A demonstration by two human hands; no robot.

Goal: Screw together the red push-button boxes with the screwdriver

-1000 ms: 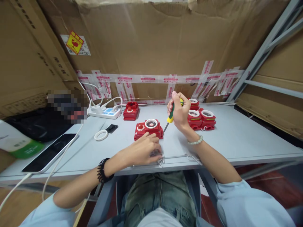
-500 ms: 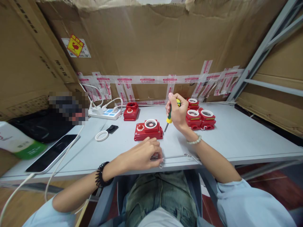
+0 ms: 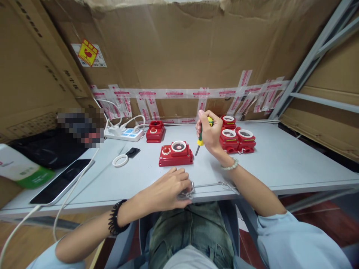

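Note:
My right hand (image 3: 209,131) is closed round the green and yellow handle of a screwdriver (image 3: 200,142). Its shaft slants down, the tip just off the right end of a red box (image 3: 176,158) with a white ring and a red knob on top. At the table's front edge, the curled fingers of my left hand (image 3: 175,186) are over small silvery pieces (image 3: 192,191) that look like thin chain. Those fingers hide most of what they grip. More thin chain or wire (image 3: 228,186) lies along the edge, to the right of my left hand.
Several red boxes (image 3: 238,142) are grouped behind my right hand. Another red box (image 3: 155,132) stands near a white power strip (image 3: 126,134). A white ring (image 3: 120,160), a small black part (image 3: 132,152), a phone (image 3: 63,182) and cables lie leftward. Cardboard (image 3: 174,48) walls the back.
My left hand has shifted slightly toward me, over the front edge, and more of the silvery pieces shows by its fingertips. My right hand and the screwdriver have hardly moved.

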